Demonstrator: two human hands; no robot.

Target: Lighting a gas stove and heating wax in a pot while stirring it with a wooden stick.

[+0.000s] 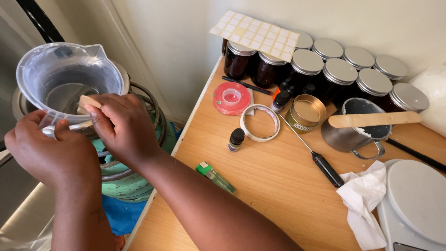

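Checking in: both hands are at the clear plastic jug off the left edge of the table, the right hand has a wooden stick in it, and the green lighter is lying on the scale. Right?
Not quite. The head view shows the green lighter lying on the bare wooden table, well apart from the scale. The rest holds: the left hand and right hand are at the clear plastic jug, and the right one pinches a wooden stick.

I'm at my home craft bench: amber jars (337,74) crowd the upper right, a kitchen scale (413,204) lower right, on a wooden table (274,186).
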